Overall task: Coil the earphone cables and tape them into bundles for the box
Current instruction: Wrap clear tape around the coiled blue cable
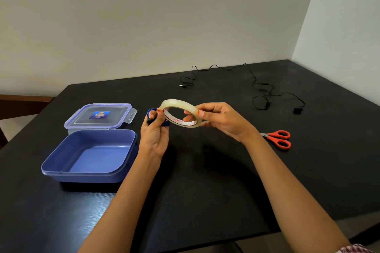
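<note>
At the centre of the frame the right hand (218, 120) pinches a clear tape roll (182, 113), thumb on its rim, fingers through the core. The left hand (155, 131) is closed around a coiled blue earphone cable (151, 111), its thumb touching the roll's left edge. A black earphone cable (257, 86) sprawls loose at upper right. At left sits an open blue box (90, 156), its lid (98, 116) behind it. Red scissors (279, 138) lie right of centre on the black table (205, 181); pale walls stand behind
</note>
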